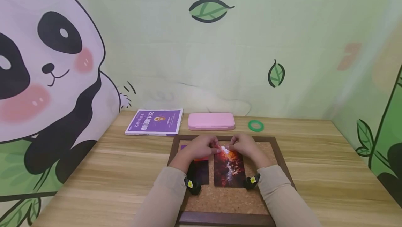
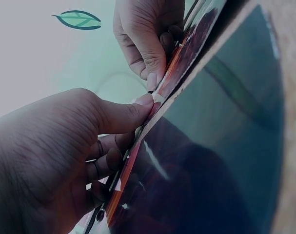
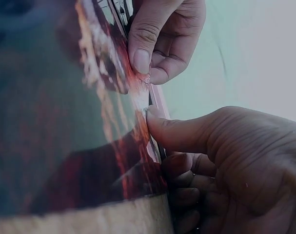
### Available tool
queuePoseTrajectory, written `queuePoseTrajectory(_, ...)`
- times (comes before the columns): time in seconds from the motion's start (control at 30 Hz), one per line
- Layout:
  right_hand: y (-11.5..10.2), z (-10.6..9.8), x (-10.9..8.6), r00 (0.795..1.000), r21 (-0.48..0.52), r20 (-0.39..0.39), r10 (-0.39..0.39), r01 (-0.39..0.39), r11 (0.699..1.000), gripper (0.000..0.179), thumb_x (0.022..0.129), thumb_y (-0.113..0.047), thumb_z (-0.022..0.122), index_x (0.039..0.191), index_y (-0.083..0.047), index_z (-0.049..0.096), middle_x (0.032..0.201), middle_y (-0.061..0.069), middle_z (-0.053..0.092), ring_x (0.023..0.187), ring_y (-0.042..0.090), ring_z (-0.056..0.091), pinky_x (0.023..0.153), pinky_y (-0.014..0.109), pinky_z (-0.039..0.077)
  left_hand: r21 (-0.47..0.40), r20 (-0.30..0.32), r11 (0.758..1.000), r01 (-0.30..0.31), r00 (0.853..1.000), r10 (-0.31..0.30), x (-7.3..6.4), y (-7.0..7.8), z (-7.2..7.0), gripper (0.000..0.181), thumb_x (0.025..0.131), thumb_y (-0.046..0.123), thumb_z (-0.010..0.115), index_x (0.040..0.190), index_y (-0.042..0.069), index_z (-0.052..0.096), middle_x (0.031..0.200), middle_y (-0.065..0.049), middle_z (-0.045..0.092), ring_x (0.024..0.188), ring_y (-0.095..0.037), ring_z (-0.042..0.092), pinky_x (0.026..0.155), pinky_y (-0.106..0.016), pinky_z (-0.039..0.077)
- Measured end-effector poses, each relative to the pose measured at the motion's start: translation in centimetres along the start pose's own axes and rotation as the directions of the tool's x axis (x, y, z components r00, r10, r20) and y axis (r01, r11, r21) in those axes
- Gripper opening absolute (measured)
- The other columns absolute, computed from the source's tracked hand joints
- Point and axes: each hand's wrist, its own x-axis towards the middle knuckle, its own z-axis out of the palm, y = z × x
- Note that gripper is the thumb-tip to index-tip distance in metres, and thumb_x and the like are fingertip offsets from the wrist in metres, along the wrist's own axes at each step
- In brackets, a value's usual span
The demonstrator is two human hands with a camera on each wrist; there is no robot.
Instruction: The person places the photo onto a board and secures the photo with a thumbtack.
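A glossy red, orange and dark photo print (image 1: 229, 171) lies over a cork board (image 1: 226, 201) with a dark wooden frame. At the upper left of its top edge, my left hand (image 1: 202, 146) pinches the print between thumb and fingers. My right hand (image 1: 244, 145) pinches the same edge close by on the right. In the right wrist view, the thumb tips of my left hand (image 3: 162, 41) and right hand (image 3: 226, 146) stand a short way apart along that edge. A second dark print (image 1: 201, 176) lies to the left, partly hidden by my left hand and wrist.
Behind the board, a purple and white book (image 1: 157, 122), a pink pencil case (image 1: 211, 121) and a green tape roll (image 1: 255, 126) lie along the back of the wooden table (image 1: 119, 185). A green wall with a panda picture (image 1: 62, 56) rises beyond.
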Motion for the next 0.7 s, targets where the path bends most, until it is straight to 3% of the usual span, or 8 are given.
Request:
queuePoseTrajectory(0.5, 0.37, 0.21, 0.00, 0.999, 0.005, -0.005, -0.045, 0.045, 0.999, 0.021, 0.088, -0.021, 0.077, 0.080, -0.006, 0.065, 0.075, 0.003, 0.060, 0.072, 0.018, 0.054, 0.065, 0.031, 0.043, 0.014, -0.004, 1.000, 0.001, 1.000, -0.001, -0.19, 0.02, 0.08, 0.015, 0.092, 0.029, 0.074, 0.099, 0.018, 0.066, 0.081, 0.007, 0.063, 0.076, -0.013, 0.058, 0.076, -0.033, 0.047)
queuePoseTrajectory(0.63, 0.38, 0.08, 0.00, 0.999, -0.002, -0.005, -0.051, 0.051, 0.999, 0.021, 0.088, -0.022, 0.077, 0.081, -0.007, 0.065, 0.075, 0.004, 0.060, 0.071, 0.018, 0.053, 0.065, 0.031, 0.042, 0.066, -0.021, 0.998, 0.010, 1.000, -0.008, -0.32, 0.25, -0.07, 0.018, 0.092, 0.033, 0.074, 0.099, 0.020, 0.065, 0.092, 0.005, 0.060, 0.084, -0.015, 0.058, 0.082, -0.036, 0.048)
queuePoseTrajectory(0.7, 0.34, -0.07, -0.09, 0.999, -0.004, -0.002, -0.045, 0.045, 0.999, 0.021, 0.088, -0.023, 0.077, 0.085, -0.006, 0.065, 0.078, 0.004, 0.060, 0.072, 0.019, 0.054, 0.065, 0.031, 0.043, 0.147, -0.041, 0.989, 0.016, 0.999, -0.010, -0.41, 0.56, -0.22, 0.020, 0.091, 0.037, 0.074, 0.101, 0.022, 0.065, 0.099, 0.005, 0.057, 0.089, -0.016, 0.057, 0.086, -0.039, 0.047)
